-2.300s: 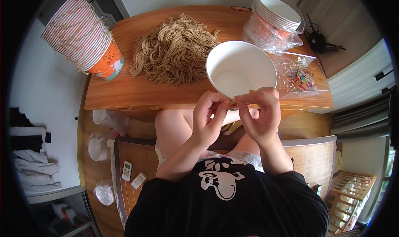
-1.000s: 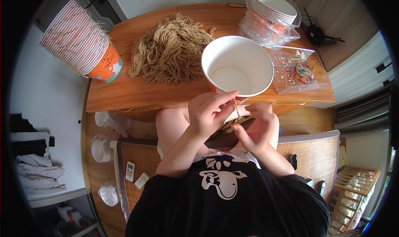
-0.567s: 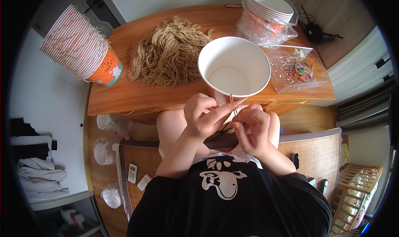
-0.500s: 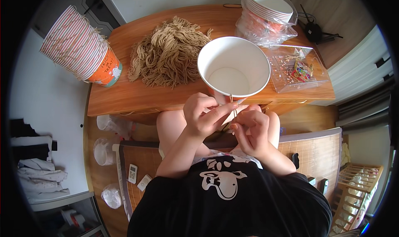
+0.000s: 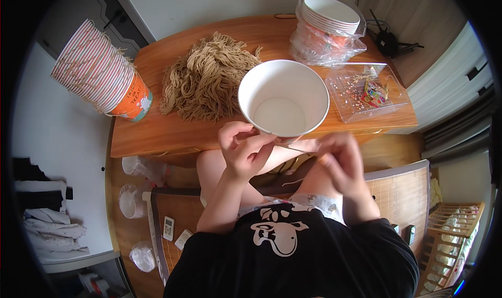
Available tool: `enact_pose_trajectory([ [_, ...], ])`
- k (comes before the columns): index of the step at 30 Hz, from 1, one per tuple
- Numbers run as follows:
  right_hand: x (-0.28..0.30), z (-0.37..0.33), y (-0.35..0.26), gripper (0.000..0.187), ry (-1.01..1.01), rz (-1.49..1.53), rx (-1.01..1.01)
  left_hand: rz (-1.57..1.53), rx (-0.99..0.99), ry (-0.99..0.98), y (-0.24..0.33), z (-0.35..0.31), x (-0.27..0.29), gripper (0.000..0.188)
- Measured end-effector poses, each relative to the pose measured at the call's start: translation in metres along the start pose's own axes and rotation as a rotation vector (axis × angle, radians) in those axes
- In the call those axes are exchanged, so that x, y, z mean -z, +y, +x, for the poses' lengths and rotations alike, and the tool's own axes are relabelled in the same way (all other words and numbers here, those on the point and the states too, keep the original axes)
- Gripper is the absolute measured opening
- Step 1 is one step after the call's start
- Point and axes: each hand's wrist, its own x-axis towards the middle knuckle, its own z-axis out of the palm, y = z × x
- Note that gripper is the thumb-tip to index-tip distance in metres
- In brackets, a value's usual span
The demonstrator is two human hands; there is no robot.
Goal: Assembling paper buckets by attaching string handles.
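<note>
The left hand (image 5: 244, 150) pinches the twine (image 5: 297, 150) narrowly, at the near wall of the white-lined paper bucket (image 5: 282, 78); the right hand (image 5: 342, 162), blurred, grips it farther right. The strand runs taut, left to right, slanting slightly nearer; the bucket sits just beyond.

Paper bucket (image 5: 282, 104): smooth paper, soft sheen inside
Cord heap (image 5: 206, 81): matt, rough, fibrous strands
Desk (image 5: 151, 137): wood-grained, smooth, faintly glossy
Clear bag (image 5: 308, 47): thin, crinkled, glossy plastic
Tray (image 5: 342, 109): transparent, shiny plastic
T-shirt (image 5: 334, 251): matt cloth
Crib (image 5: 451, 228): slatted wood
</note>
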Motion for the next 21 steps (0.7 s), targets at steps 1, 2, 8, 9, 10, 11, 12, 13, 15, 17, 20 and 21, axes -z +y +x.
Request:
enact_pose_trajectory([
  [1, 0.004, 0.015, -0.004, 0.027, 0.06, 0.102, -0.01, 0.065, -0.029, -0.059, -0.009, -0.011, 0.008, 0.038],
  [2, 0.011, 0.028, -0.008, 0.023, 0.151, 0.106, -0.06, 0.087, -0.019, -0.028, -0.004, -0.005, 0.005, 0.05],
  [8, 0.043, 0.127, 0.01, 0.039, 0.089, -0.562, -0.115, -0.129, 0.243, -0.102, -0.005, 0.001, -0.019, 0.137],
  [9, 0.045, 0.14, 0.015, 0.041, 0.011, -0.559, -0.147, -0.134, 0.234, -0.101, 0.0, -0.001, -0.025, 0.137],
  [10, 0.046, 0.152, 0.022, 0.044, -0.069, -0.554, -0.18, -0.344, 0.398, -0.053, 0.011, 0.001, -0.034, 0.136],
  [11, 0.044, 0.162, 0.026, 0.046, -0.143, -0.515, -0.227, -0.549, 0.56, -0.004, 0.017, 0.003, -0.038, 0.136],
  [12, 0.042, 0.169, 0.03, 0.046, -0.14, -0.514, -0.218, -0.548, 0.551, -0.003, 0.013, 0.0, -0.037, 0.136],
  [13, 0.039, 0.175, 0.03, 0.045, -0.184, -0.555, -0.23, -0.413, 0.429, -0.056, 0.005, -0.001, -0.034, 0.136],
  [15, 0.034, 0.179, 0.03, 0.038, -0.187, -0.605, -0.214, -0.347, 0.297, -0.075, -0.001, -0.008, -0.035, 0.136],
  [17, 0.036, 0.175, 0.026, 0.036, -0.179, -0.606, -0.216, -0.328, 0.24, -0.08, 0.007, 0.001, -0.034, 0.136],
  [20, 0.035, 0.164, 0.019, 0.03, -0.109, -0.573, -0.178, -0.332, 0.18, -0.046, 0.01, 0.002, -0.035, 0.134],
  [21, 0.034, 0.159, 0.016, 0.028, -0.047, -0.541, -0.14, -0.256, 0.123, -0.055, 0.004, -0.002, -0.035, 0.134],
])
